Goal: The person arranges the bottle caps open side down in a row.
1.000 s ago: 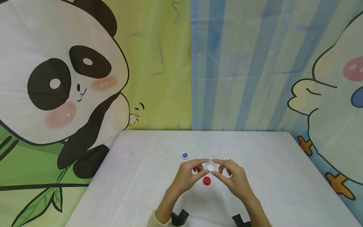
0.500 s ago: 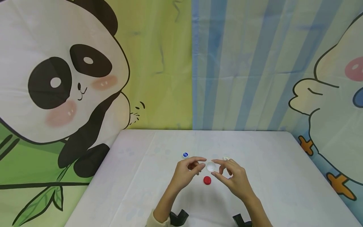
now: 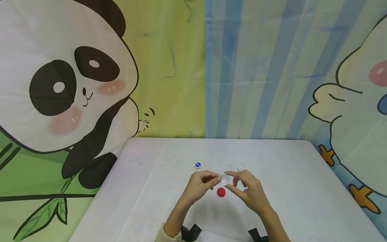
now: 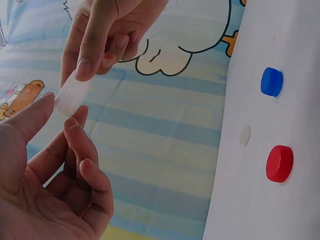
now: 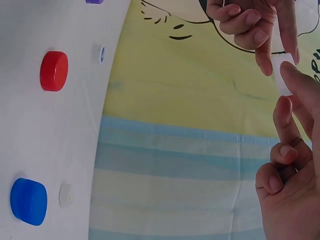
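Note:
A white bottle cap (image 3: 224, 178) is held up between both hands above the table. My left hand (image 3: 200, 188) pinches its left edge; in the left wrist view the thumb and fingertips meet the cap (image 4: 72, 97) at its lower end. From the other side my right hand (image 3: 249, 190) grips it with thumb and forefinger, and the right wrist view shows that thumb over the cap (image 5: 282, 82). Below the hands lies a red bottle cap (image 3: 221, 192). A blue bottle cap (image 4: 272, 82) lies on the table, mostly hidden by the right hand in the head view.
Farther back on the white table (image 3: 151, 201) are a small white cap with a blue top (image 3: 198, 165) and a small whitish cap (image 3: 240, 169). Part of a purple object (image 5: 94, 1) shows in the right wrist view. Printed curtains (image 3: 169, 67) stand behind the table.
My left hand let go of the white cap and drew slightly left, then came back to pinch its left edge. The right hand has kept holding the cap, which has turned slightly.

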A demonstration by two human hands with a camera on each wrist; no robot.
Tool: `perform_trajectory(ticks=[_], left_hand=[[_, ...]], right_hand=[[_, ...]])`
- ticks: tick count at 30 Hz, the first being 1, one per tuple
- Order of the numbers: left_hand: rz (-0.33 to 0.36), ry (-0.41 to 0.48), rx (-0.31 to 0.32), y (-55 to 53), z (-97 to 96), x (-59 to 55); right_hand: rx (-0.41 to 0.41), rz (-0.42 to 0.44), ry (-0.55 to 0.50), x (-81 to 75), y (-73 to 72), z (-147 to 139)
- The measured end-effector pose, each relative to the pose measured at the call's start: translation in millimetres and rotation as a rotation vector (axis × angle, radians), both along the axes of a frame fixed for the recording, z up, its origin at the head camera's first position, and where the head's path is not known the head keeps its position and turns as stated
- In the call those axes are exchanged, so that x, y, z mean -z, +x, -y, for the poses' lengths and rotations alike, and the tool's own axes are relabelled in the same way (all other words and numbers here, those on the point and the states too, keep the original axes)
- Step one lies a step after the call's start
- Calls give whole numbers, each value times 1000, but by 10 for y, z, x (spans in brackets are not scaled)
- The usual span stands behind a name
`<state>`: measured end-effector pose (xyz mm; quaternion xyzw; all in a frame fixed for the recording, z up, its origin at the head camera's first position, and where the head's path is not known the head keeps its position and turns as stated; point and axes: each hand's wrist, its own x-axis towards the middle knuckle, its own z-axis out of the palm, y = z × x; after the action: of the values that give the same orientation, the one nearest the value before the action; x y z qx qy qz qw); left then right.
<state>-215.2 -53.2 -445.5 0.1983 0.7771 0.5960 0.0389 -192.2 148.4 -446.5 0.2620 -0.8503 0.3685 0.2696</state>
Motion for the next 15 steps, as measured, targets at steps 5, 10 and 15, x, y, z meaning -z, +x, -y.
perform_trajectory(ticks=[5,10,15], left_hand=[[0,-5,-5,6,1,-1],[-3,-1,-6,2,1,3],[-8,-9,-17,-3,2,3]], right_hand=[[-15,-9,-3,11,-8,-1],[-33,-21,-6,31,-26,3],[-44,-16,-14,29,-31,6]])
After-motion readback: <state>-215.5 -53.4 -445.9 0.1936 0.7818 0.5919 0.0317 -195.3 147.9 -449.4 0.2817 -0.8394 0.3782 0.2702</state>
